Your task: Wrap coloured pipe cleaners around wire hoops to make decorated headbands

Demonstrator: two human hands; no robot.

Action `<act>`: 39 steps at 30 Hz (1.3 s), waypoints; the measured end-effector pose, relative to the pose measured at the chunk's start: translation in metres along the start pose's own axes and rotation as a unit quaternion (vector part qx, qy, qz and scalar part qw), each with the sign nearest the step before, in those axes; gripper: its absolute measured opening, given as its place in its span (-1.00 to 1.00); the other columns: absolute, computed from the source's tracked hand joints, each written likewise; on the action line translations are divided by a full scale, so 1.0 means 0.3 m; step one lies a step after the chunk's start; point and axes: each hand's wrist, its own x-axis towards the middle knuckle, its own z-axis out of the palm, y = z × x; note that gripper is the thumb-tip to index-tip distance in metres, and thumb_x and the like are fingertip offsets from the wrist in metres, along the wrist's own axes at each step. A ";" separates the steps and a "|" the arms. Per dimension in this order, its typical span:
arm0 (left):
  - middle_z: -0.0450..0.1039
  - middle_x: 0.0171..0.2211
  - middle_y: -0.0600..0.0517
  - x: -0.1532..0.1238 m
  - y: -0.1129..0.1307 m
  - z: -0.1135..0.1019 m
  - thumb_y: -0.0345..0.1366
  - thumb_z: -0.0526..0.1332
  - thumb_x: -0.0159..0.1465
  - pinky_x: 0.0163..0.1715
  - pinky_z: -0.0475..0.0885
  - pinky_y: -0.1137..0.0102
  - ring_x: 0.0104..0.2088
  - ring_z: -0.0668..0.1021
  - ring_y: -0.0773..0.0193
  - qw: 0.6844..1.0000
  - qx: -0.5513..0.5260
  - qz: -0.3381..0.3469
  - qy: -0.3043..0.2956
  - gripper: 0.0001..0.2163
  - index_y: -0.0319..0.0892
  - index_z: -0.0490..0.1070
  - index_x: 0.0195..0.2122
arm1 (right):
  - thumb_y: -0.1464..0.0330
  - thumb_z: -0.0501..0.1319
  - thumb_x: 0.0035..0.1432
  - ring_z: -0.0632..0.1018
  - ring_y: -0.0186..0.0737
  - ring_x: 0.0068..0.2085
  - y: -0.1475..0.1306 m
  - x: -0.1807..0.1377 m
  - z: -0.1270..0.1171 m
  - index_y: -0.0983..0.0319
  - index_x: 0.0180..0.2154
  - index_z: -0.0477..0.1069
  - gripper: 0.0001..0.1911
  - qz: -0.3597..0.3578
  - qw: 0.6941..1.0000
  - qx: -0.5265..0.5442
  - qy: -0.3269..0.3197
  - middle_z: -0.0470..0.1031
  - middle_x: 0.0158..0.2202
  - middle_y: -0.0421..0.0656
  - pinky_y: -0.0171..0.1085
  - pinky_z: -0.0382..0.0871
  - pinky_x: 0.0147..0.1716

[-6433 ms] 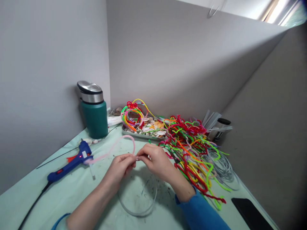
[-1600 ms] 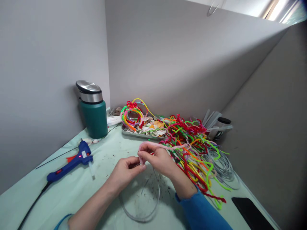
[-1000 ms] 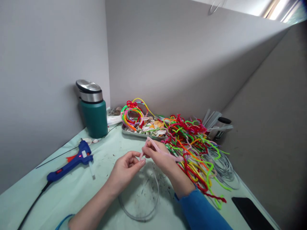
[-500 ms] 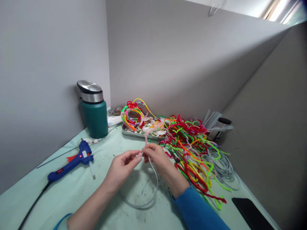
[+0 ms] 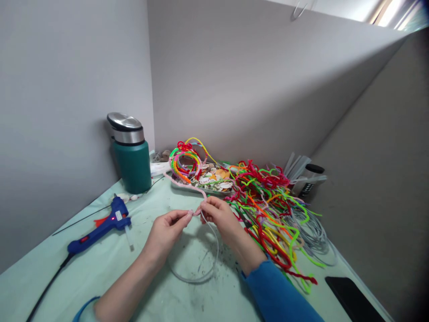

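Note:
A pink pipe cleaner (image 5: 202, 191) is partly wound round a thin grey wire ring (image 5: 196, 281), which hangs below my hands over the table. With thumb and forefinger, my left hand (image 5: 165, 233) pinches the ring at its wrapped stretch. Just to the right, my right hand (image 5: 221, 222) is closed on the pipe cleaner, close beside the ring. The loose end of the pipe cleaner rises from my right fingers and curves up to the left, passing in front of the metal tray (image 5: 183, 188). My fingertips hide part of the winding.
Shells and a bundle of coloured rings (image 5: 186, 164) lie in the tray. Tangled pipe cleaners (image 5: 264, 188) and coiled grey wire (image 5: 315, 232) spread at right, near a black phone (image 5: 351, 297). A blue glue gun (image 5: 100, 228) and a green bottle (image 5: 132, 165) stand left.
The loose end of the pink pipe cleaner has swung from the right over to the left. My left hand has shifted slightly left, leaving a small gap between my fingertips.

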 end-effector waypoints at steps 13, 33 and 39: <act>0.32 -0.75 0.13 -0.001 0.010 0.006 -0.11 0.32 -0.02 -0.61 0.15 0.48 -0.64 0.32 0.35 0.999 0.022 0.019 0.033 -0.69 -0.24 0.55 -0.34 | 0.40 0.18 0.05 0.35 -0.38 -0.46 -0.020 -0.018 0.026 0.29 -0.41 0.36 -0.93 -0.106 0.968 -0.225 -0.025 0.34 -0.49 -0.25 -0.39 0.22 -0.46; 0.36 -0.69 0.10 0.000 0.006 -0.003 -0.14 0.30 0.02 -0.66 0.11 0.50 -0.64 0.29 0.39 0.997 0.058 0.027 0.043 -0.73 -0.24 0.57 -0.35 | 0.46 0.14 0.11 0.39 -0.36 -0.44 -0.026 -0.036 0.033 0.28 -0.39 0.40 -0.93 -0.194 0.913 -0.358 -0.014 0.40 -0.48 -0.23 -0.40 0.23 -0.43; 0.00 -0.75 0.24 0.001 0.000 -0.007 -0.06 0.29 0.02 -0.70 -0.11 0.51 -0.69 0.03 0.49 1.000 0.004 -0.025 0.004 -0.59 -0.31 0.52 -0.25 | 0.38 0.14 0.16 0.42 -0.35 -0.40 -0.043 -0.032 0.004 0.26 -0.38 0.40 -0.88 -0.180 0.918 -0.350 -0.053 0.43 -0.43 -0.22 -0.40 0.25 -0.41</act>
